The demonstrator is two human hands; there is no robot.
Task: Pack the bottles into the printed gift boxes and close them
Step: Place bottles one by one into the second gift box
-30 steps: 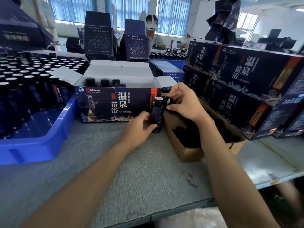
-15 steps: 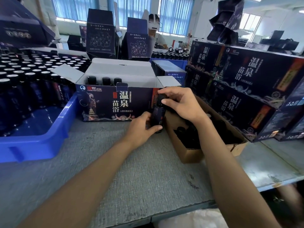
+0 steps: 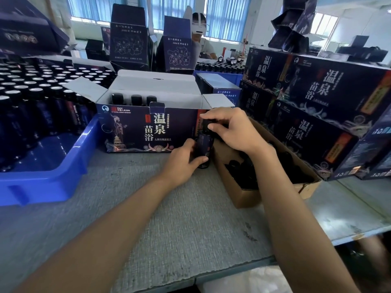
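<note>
Fingertips (image 3: 211,115) of right hand (image 3: 237,132) pinch black cap (image 3: 206,124) atop bottle (image 3: 203,144). Left hand (image 3: 182,162) grips bottle body, upright on table (image 3: 169,208) beside open gift box (image 3: 148,127), right end. Seat cap square, then twist; brace bottle.

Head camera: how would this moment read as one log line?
left hand grips bottle on table | right hand pinches cap | printed gift box open
</note>
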